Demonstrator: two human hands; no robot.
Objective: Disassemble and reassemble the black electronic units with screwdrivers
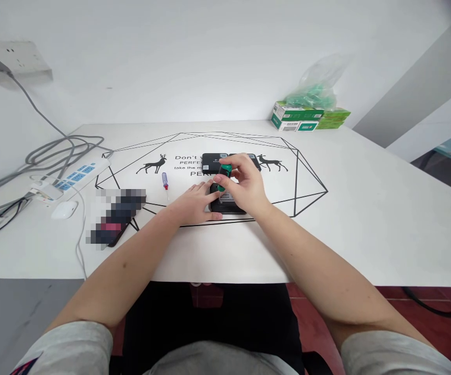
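Observation:
My right hand (249, 185) is closed round the green and black handle of a screwdriver (225, 169). The screwdriver stands nearly upright, its tip down at the upper face of a black box-shaped device (231, 207) with a pale label. At the device's left side, my left hand (194, 204) grips it, thumb at the near edge and other fingers reaching over and behind. Just beyond lie another black device (211, 160) and a further black device (254, 160), partly covered by my right hand. Whether the tip sits in a screw is too small to tell.
Left of my hands lies a small purple-handled screwdriver (165, 180). Farther left are a pixelated phone-like object (118, 219), a white earbud case (64, 209), a power strip (79, 177) and grey cables (59, 143). Green-and-white boxes (298, 114) with a plastic bag (319, 86) stand by the wall.

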